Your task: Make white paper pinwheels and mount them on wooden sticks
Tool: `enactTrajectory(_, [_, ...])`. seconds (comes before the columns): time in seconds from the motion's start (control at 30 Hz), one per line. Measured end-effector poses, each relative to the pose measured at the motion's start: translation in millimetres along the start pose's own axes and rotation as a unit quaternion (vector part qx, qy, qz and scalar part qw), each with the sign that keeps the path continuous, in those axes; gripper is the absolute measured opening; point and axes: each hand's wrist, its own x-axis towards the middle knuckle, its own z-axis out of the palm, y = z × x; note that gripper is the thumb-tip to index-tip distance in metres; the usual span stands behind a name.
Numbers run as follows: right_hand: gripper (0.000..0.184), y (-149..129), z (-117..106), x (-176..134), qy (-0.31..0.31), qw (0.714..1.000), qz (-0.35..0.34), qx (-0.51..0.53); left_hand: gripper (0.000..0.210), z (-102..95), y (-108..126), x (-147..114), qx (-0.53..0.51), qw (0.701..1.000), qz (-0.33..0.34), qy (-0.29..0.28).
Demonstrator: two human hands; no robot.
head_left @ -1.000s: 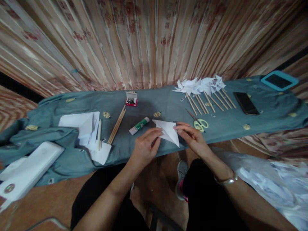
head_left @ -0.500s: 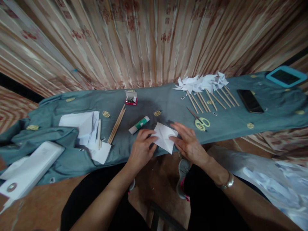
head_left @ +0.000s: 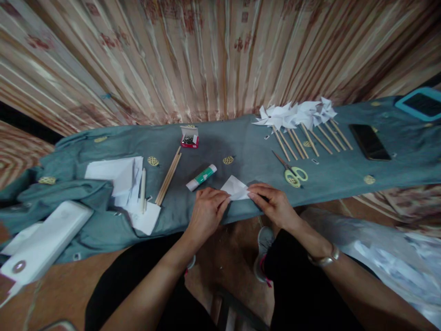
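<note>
A small white sheet of paper (head_left: 235, 187) is held between my two hands at the front edge of the cloth-covered table. My left hand (head_left: 208, 207) pinches its left corner, and my right hand (head_left: 270, 201) pinches the right corner. The near side of the paper looks folded over; its far corner points away from me. Just beyond my left hand lies a green and white glue stick (head_left: 201, 177). Scissors with yellow-green handles (head_left: 295, 176) rest to the right, beyond my right hand.
Paper pinwheels on sticks (head_left: 299, 115) lie in a row at the back right, beside a dark phone (head_left: 370, 142). Leftward are a small box of metal pins (head_left: 189, 140), wooden sticks (head_left: 168, 179), stacked paper (head_left: 120, 177) and a white power strip (head_left: 48, 243). A curtain (head_left: 206, 59) hangs behind.
The paper was spread nearly flat as a square with a central crease; now its near part is folded up. My fingers have closed on the side corners, and the view has shifted slightly.
</note>
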Motion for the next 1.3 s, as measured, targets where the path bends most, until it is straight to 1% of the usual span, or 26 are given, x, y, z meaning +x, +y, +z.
enactTrajectory(0.1, [0.018,0,4,5,0.025,0.998,0.053,0.016,0.022,4.0,-3,4,0.006,1.0,-0.026,0.006])
enactTrajectory(0.2, [0.016,-2,6,7,0.032,0.994,0.106,0.006,0.031,6.3,-5,6,0.013,0.999,-0.033,0.035])
enactTrajectory(0.27, [0.015,-3,6,9,0.035,0.991,0.126,0.004,0.038,5.8,-4,6,0.034,0.998,-0.014,0.057])
enactTrajectory(0.3, [0.015,-4,6,10,0.039,0.991,0.13,0.003,0.039,5.5,-2,5,0.053,0.997,0.007,0.063])
enactTrajectory(0.37, [0.015,-4,6,12,0.047,0.991,0.127,-0.002,0.038,6.1,3,3,0.095,0.992,0.066,0.058])
enactTrajectory(0.43, [0.016,-4,6,15,0.051,0.992,0.116,-0.011,0.04,9.2,9,-2,0.121,0.985,0.122,0.034])
enactTrajectory(0.5, [0.016,-3,6,17,0.051,0.993,0.103,-0.024,0.044,14.4,13,-6,0.144,0.979,0.146,0.004])
enactTrajectory(0.6, [0.016,-3,5,18,0.048,0.994,0.092,-0.037,0.049,21.9,14,-11,0.171,0.974,0.143,-0.029])
enactTrajectory(0.8, [0.018,-4,6,18,0.046,0.994,0.093,-0.045,0.051,25.1,11,-13,0.187,0.973,0.126,-0.057])
enactTrajectory(1.13, [0.019,-3,9,19,0.054,0.992,0.096,-0.054,0.054,24.7,13,-14,0.184,0.974,0.114,-0.063])
enactTrajectory(1.23, [0.018,-2,10,19,0.06,0.992,0.086,-0.071,0.054,23.9,13,-13,0.186,0.974,0.11,-0.069])
enactTrajectory(1.3, [0.018,-2,11,19,0.062,0.992,0.066,-0.091,0.054,23.9,13,-13,0.188,0.973,0.109,-0.072])
